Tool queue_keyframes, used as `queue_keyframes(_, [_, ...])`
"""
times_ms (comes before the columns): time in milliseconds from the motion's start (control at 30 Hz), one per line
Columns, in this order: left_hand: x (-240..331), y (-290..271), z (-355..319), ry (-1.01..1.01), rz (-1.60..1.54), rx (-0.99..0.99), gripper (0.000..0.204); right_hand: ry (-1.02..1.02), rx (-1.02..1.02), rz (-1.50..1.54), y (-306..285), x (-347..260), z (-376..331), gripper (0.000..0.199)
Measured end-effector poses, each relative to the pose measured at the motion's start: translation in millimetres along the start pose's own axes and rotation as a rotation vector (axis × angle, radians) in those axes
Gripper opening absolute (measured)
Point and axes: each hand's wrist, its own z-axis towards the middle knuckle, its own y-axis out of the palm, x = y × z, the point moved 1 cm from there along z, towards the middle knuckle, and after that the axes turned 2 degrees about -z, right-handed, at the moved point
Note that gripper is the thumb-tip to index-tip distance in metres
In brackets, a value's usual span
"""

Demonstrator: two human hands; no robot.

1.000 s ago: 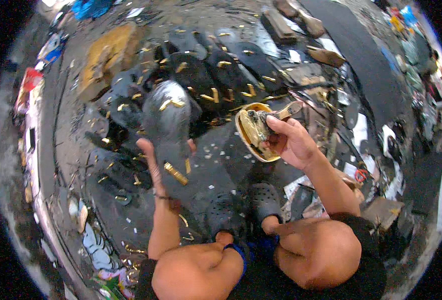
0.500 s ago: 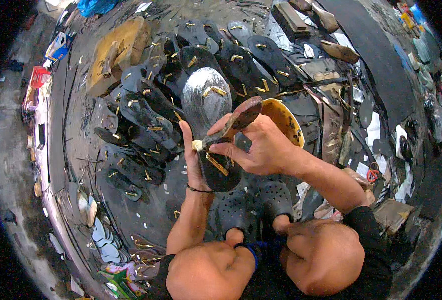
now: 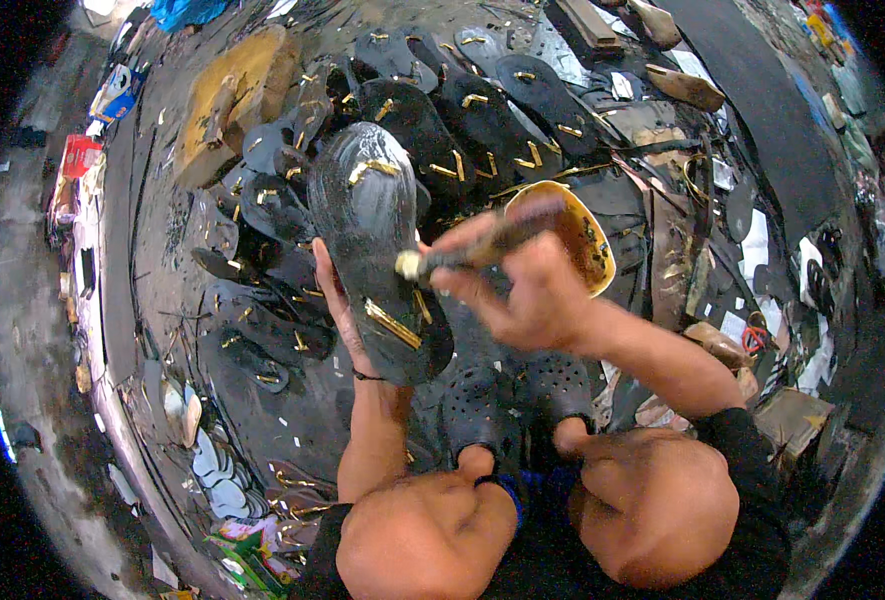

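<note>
A black sandal sole (image 3: 362, 235) with gold strap ends sticking out lies across my left hand (image 3: 336, 300). The left thumb runs along its left edge, while the other fingers are hidden beneath. A wet, whitish coat shines on the sole's far end. My right hand (image 3: 537, 305) grips a dark-handled brush (image 3: 497, 238), slightly blurred. The brush's pale tip is over the middle of the sole; I cannot tell whether it touches. Just beyond the right hand stands a yellow tub (image 3: 607, 268) with dark specks inside.
Several black soles with gold strap ends (image 3: 397, 112) spread over the ground ahead and to the left. A worn wooden block (image 3: 257, 75) stands at the far left. Wooden shoe lasts (image 3: 684, 88) and scraps lie to the right. Grey cut pieces (image 3: 224, 475) are stacked near left.
The sole has shifted left and turned more of its face into view, with the left hand beneath it. The brush tip has moved slightly right and toward the far end of the sole.
</note>
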Motion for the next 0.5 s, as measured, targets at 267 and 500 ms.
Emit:
queue_keyframes(267, [2,-18,9,-0.018,0.136,-0.064,0.062,-0.15,-0.15,-0.17,-1,-38,-23,0.036])
queue_keyframes(500, [-45,-27,-8,-0.218,-0.112,-0.033,0.065,-0.332,-0.089,-0.374,-9,-12,26,0.033])
